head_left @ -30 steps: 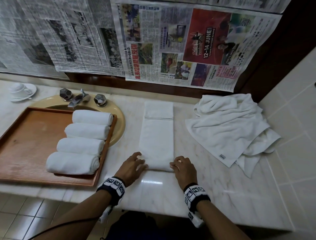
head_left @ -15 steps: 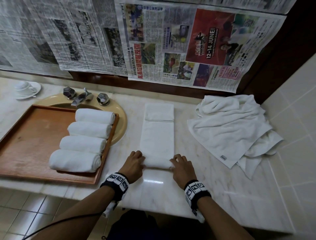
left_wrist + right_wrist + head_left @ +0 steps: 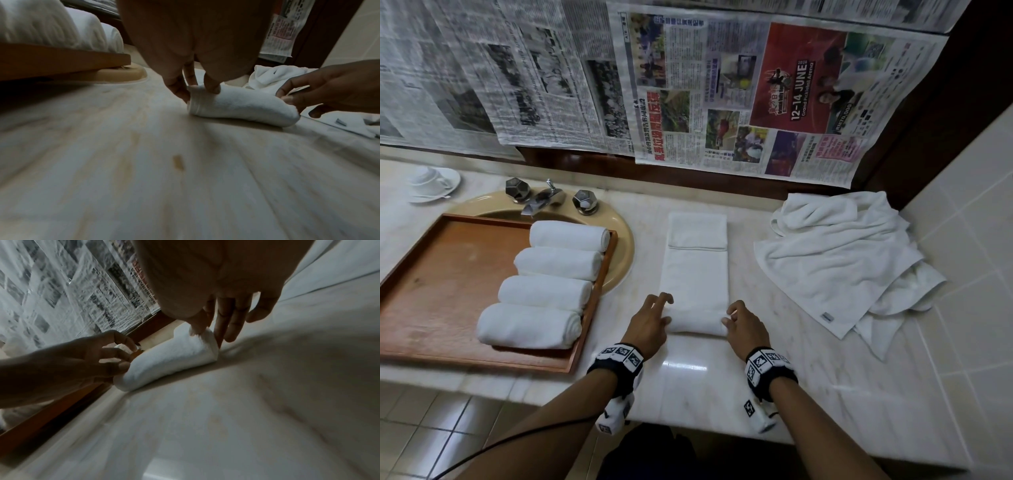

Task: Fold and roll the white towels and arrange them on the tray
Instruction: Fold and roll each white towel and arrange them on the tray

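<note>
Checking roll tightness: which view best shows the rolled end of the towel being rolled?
Left wrist: the rolled end lies side-on, both hands at its ends. Right wrist shows it tilted and darker. Head view shows it only from above.

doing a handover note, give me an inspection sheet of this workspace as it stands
surface: marble counter, bare by the near edge
job's things: folded towel, near end rolled; four rolled towels on wooden tray; loose towel heap
clutter: cup and saucer
hands: left hand and right hand pinch the roll's ends
cables: black cable along left forearm
surroundings: sink under tray, newspapers on wall
</note>
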{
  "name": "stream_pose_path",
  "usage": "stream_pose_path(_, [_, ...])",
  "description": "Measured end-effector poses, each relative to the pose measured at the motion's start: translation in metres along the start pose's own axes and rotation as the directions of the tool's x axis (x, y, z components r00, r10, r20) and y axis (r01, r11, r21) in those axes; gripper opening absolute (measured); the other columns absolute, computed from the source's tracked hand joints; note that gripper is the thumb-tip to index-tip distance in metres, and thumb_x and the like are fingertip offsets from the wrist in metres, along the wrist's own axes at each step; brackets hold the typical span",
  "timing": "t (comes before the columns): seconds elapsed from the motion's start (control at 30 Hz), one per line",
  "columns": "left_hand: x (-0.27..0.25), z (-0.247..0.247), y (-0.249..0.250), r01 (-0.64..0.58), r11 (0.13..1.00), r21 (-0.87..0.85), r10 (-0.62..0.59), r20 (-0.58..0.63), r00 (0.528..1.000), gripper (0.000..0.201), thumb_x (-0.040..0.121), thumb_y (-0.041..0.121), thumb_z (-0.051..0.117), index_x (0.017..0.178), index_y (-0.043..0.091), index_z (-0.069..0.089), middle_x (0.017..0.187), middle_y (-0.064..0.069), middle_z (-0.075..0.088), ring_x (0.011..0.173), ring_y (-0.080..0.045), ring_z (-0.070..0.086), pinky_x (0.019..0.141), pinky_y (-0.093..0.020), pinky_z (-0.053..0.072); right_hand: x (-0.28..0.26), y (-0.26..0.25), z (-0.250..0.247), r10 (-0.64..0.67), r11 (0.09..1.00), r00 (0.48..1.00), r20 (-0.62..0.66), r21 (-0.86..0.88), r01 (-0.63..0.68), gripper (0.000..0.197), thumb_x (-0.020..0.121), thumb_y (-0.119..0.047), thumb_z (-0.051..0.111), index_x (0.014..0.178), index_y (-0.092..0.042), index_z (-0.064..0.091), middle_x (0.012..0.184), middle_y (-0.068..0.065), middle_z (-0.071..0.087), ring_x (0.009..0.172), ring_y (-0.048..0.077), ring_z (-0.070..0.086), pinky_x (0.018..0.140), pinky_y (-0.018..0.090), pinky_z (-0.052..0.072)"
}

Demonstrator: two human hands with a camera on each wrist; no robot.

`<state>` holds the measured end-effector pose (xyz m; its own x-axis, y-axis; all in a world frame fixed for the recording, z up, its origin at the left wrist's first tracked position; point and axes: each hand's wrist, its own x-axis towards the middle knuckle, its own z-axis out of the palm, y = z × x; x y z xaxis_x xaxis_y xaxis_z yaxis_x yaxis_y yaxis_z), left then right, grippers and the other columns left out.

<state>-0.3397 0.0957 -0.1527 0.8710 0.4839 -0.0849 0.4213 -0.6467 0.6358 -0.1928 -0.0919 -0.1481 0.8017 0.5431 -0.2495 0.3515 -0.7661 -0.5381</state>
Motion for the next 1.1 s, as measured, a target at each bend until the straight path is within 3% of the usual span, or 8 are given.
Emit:
stream_pose_path(0.17, [-0.003, 0.006, -0.009, -0.066, 0.996, 0.06, 0.07, -0.059, 0.996, 0.017, 0.094, 0.014, 0.057, 0.104, 0.017, 0.07, 0.12, -0.005, 0.058, 0.087, -0.031, 0.064, 0.074, -0.03, 0.047, -0.008, 0.007, 0.013, -0.2, 0.978, 0.963, -0.183, -0.09, 0.187, 0.008, 0.092, -0.015, 0.058, 0.087, -0.022, 0.059, 0.098, -0.005, 0.057, 0.087, 0.022, 0.058, 0.068, 0.037, 0.048])
stream_pose_path(0.27, [-0.015, 0.012, -0.018, -0.124, 0.959, 0.255, 0.129, -0.004, 0.992, 0.03, 0.092, 0.039, 0.051, 0.116, 0.026, 0.063, 0.13, -0.006, 0.054, 0.106, -0.033, 0.055, 0.081, -0.041, 0.05, -0.018, 0.017, 0.019, -0.354, 0.93, 0.901, -0.25, -0.195, 0.311, 0.013, 0.09, -0.035, 0.059, 0.086, -0.025, 0.064, 0.101, -0.008, 0.063, 0.084, 0.02, 0.057, 0.064, 0.036, 0.047])
stream_pose_path(0.37, [-0.016, 0.009, -0.017, -0.136, 0.885, 0.445, 0.117, 0.07, 0.991, 0.055, 0.077, 0.056, 0.064, 0.126, 0.032, 0.055, 0.14, -0.003, 0.046, 0.12, -0.03, 0.044, 0.091, -0.05, 0.045, -0.025, 0.023, 0.021, -0.439, 0.874, 0.876, -0.199, -0.322, 0.365, 0.027, 0.083, -0.044, 0.068, 0.101, -0.025, 0.066, 0.115, -0.005, 0.064, 0.089, 0.021, 0.058, 0.065, 0.035, 0.047])
stream_pose_path(0.47, [-0.001, 0.004, -0.013, -0.13, 0.852, 0.507, 0.088, 0.106, 0.99, 0.064, 0.064, 0.048, 0.082, 0.12, 0.028, 0.061, 0.135, -0.009, 0.049, 0.117, -0.032, 0.045, 0.089, -0.051, 0.046, -0.02, 0.021, 0.022, -0.383, 0.884, 0.917, -0.114, -0.333, 0.328, 0.054, 0.062, -0.031, 0.089, 0.11, -0.02, 0.067, 0.12, 0.001, 0.063, 0.094, 0.023, 0.061, 0.068, 0.036, 0.049])
stream_pose_path(0.57, [0.011, 0.001, -0.004, -0.122, 0.829, 0.545, 0.069, 0.117, 0.991, 0.052, 0.056, 0.019, 0.085, 0.104, 0.021, 0.066, 0.117, -0.007, 0.051, 0.103, -0.03, 0.046, 0.079, -0.045, 0.046, -0.006, 0.014, 0.023, -0.331, 0.911, 0.935, -0.127, -0.303, 0.281, 0.056, 0.051, -0.006, 0.088, 0.101, -0.02, 0.066, 0.118, 0.002, 0.059, 0.095, 0.023, 0.056, 0.066, 0.033, 0.047])
stream_pose_path(0.7, [0.014, 0.003, 0.002, -0.124, 0.883, 0.453, 0.055, 0.163, 0.985, 0.039, 0.079, 0.005, 0.058, 0.117, 0.014, 0.056, 0.123, -0.005, 0.041, 0.113, -0.028, 0.04, 0.082, -0.037, 0.031, 0.004, 0.014, 0.022, -0.3, 0.937, 0.949, -0.098, -0.216, 0.274, 0.048, 0.061, 0.005, 0.076, 0.102, -0.019, 0.066, 0.114, -0.002, 0.055, 0.096, 0.022, 0.054, 0.064, 0.033, 0.048])
stream_pose_path(0.9, [0.004, -0.008, -0.017, -0.096, 0.992, 0.084, 0.076, 0.213, 0.974, 0.049, 0.085, 0.003, 0.058, 0.131, 0.02, 0.052, 0.118, -0.003, 0.051, 0.106, -0.023, 0.05, 0.088, -0.036, 0.043, 0.008, 0.019, 0.004, -0.257, 0.955, 0.955, 0.147, -0.11, 0.274, 0.038, 0.087, -0.031, 0.069, 0.122, -0.018, 0.061, 0.12, -0.005, 0.057, 0.109, 0.017, 0.055, 0.094, 0.03, 0.041])
stream_pose_path(1.1, [0.006, -0.011, -0.016, -0.021, 0.998, -0.063, 0.028, 0.116, 0.993, 0.028, 0.087, 0.011, 0.062, 0.105, 0.026, 0.049, 0.092, 0.002, 0.061, 0.082, -0.021, 0.054, 0.076, -0.04, 0.045, 0.013, 0.019, 0.0, -0.117, 0.975, 0.987, 0.109, 0.199, 0.094, 0.032, 0.085, -0.025, 0.072, 0.111, -0.022, 0.054, 0.1, -0.007, 0.061, 0.089, 0.015, 0.06, 0.081, 0.027, 0.046])
